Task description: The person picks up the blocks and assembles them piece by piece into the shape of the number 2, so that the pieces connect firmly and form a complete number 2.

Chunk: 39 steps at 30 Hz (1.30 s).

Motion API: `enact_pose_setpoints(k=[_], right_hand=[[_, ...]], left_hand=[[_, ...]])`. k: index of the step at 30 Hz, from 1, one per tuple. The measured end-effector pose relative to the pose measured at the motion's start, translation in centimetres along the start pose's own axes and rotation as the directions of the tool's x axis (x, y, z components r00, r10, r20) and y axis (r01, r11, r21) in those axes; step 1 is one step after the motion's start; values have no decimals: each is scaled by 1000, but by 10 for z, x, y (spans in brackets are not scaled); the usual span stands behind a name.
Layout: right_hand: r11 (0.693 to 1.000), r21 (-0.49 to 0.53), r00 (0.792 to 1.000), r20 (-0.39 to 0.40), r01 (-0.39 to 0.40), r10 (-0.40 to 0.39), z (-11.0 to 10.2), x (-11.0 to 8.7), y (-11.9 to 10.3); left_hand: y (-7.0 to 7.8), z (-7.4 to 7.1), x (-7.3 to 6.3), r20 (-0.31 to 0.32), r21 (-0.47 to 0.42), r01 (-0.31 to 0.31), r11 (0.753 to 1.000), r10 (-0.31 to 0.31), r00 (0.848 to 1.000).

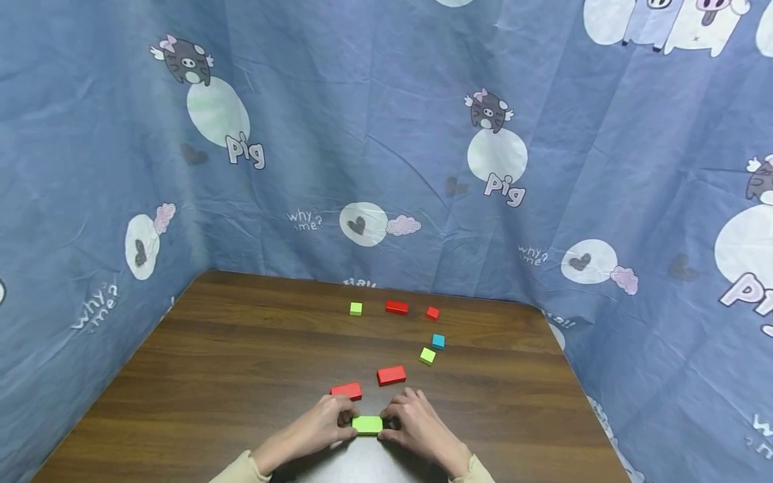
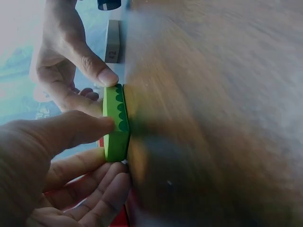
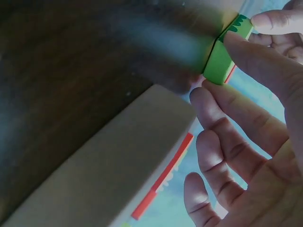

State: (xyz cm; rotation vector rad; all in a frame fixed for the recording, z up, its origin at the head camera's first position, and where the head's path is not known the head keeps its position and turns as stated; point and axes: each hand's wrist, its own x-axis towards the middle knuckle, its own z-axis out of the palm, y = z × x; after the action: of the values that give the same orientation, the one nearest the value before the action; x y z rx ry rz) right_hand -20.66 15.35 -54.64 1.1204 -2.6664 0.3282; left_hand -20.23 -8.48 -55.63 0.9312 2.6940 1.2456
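Note:
A light green rectangular block (image 1: pixel 367 424) lies lengthwise between my two hands near the table's front edge. My left hand (image 1: pixel 323 426) pinches its left end between thumb and fingers, and my right hand (image 1: pixel 419 424) pinches the right end in the same way. On the side of the green block (image 2: pixel 116 109), the left wrist view shows a dark green scalloped print. Just beyond my left fingers sits a red block (image 1: pixel 346 390), partly covered by that hand. Another red block (image 1: pixel 391 375) lies a little farther right, beyond my right fingertips.
Farther back on the brown wooden table (image 1: pixel 241 349) are a green cube (image 1: pixel 427 356), a blue cube (image 1: pixel 438 341), a small red block (image 1: pixel 433 313), a long red block (image 1: pixel 396 307) and another green cube (image 1: pixel 356 308). A pale flat-sided object (image 3: pixel 109 161) looms close in the right wrist view. Blue patterned cloth (image 1: pixel 392 161) hangs around the table.

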Motion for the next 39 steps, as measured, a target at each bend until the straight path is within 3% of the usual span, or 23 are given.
enact_pose_setpoints(k=[6,13,20,39], right_hand=[[999,20,998,47,-32,31,-1,5,-5],[1000,10,999,53,-10,10,-2,10,-9],[998,27,992,115,-59,56,-1,12,-11],[998,26,990,126,-62,59,1,10,-11]], left_hand=[[-3,-2,-4,-6,-16,-1,1000,1,1000],[-6,-6,-7,-9,-17,-7,1000,7,1000],[-8,-8,-9,5,-17,10,1000,-9,1000],[-6,-6,-8,10,-19,7,1000,-7,1000]])
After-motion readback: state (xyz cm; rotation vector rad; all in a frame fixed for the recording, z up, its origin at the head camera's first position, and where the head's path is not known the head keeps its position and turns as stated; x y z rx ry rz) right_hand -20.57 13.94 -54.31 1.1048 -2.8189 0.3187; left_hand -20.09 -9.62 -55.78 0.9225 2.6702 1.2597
